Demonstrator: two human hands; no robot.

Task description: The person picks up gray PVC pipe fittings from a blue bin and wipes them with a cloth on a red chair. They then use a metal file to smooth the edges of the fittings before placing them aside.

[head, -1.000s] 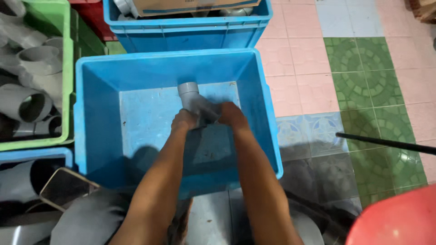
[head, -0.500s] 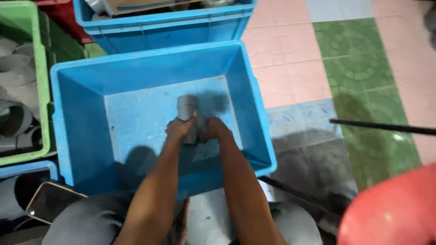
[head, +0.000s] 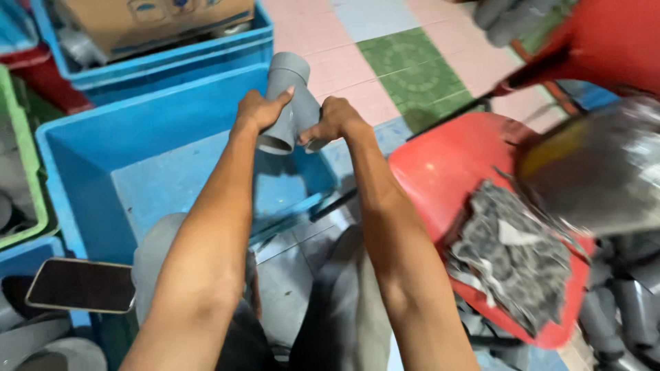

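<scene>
Both my hands hold one grey plastic pipe fitting (head: 287,96), a branched piece with open round ends, lifted above the right side of a large blue crate (head: 89,148). My left hand (head: 260,110) grips its left side with a finger stretched up along the tube. My right hand (head: 333,120) clasps its right branch. The crate beneath looks bare inside.
A red plastic stool (head: 447,172) with a grey patterned rag (head: 512,251) stands at the right. A second blue crate (head: 172,48) holding a cardboard box sits behind. A green crate (head: 20,172) is at the left, a dark phone (head: 82,285) on my left knee. Tiled floor (head: 405,62) lies beyond.
My hands have lifted the grey fitting up out of the blue crate and toward the right. The view has swung right, bringing the red stool and rag into sight.
</scene>
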